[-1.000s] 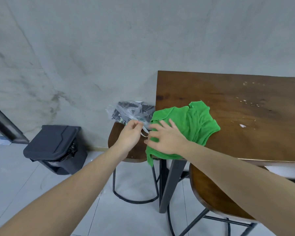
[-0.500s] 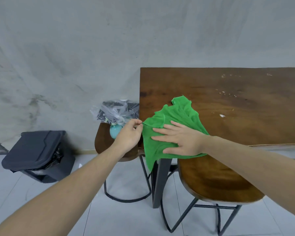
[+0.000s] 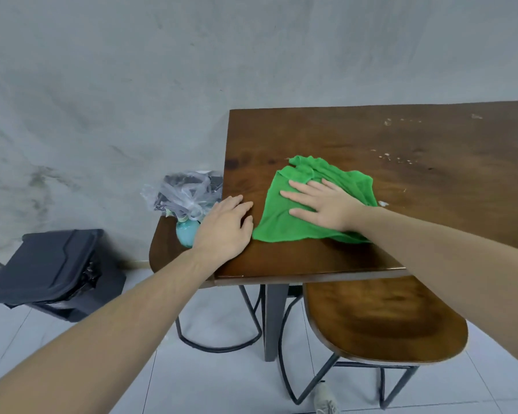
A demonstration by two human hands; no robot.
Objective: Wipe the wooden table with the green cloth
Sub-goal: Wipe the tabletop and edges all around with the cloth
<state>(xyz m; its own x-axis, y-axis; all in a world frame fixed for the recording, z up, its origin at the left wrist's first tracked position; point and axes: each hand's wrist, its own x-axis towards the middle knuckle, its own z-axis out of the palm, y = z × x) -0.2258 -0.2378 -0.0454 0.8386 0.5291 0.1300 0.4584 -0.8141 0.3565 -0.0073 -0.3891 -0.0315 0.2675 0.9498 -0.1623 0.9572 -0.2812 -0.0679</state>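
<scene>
Right hand (image 3: pixel 326 206): fingers (image 3: pixel 298 194) straight and spread, pressed flat on green cloth (image 3: pixel 284 222); palm down, forearm leading off toward lower right.
Left hand (image 3: pixel 225 227): fingers extended and relaxed, holding nothing, resting on wooden table (image 3: pixel 326 135) just left of green cloth, near table's left edge; whether thumb touches cloth edge cannot be told.
Green cloth: spread in loose, wrinkled shape on wooden table, near its front left corner, wholly on the top, a little back from front edge.
Wooden table: dark brown top, far edge against grey wall; pale crumbs (image 3: pixel 396 158) scattered on top, right of and behind green cloth; one small white scrap (image 3: pixel 383 203) just beside cloth's right edge.
Left of wooden table: stool (image 3: pixel 162 249) with dark wooden seat, bearing clear plastic bag (image 3: pixel 186 192) with dark contents and teal bottle (image 3: pixel 186 231), partly hidden by left hand.
Further left of wooden table, on floor by wall: dark lidded bin (image 3: pixel 51 268) with black liner.
In front of wooden table, partly under it: second stool (image 3: pixel 383 321), wooden seat, black metal legs.
Below wooden table, at bottom edge of view: tip of a light shoe (image 3: pixel 325 398).
</scene>
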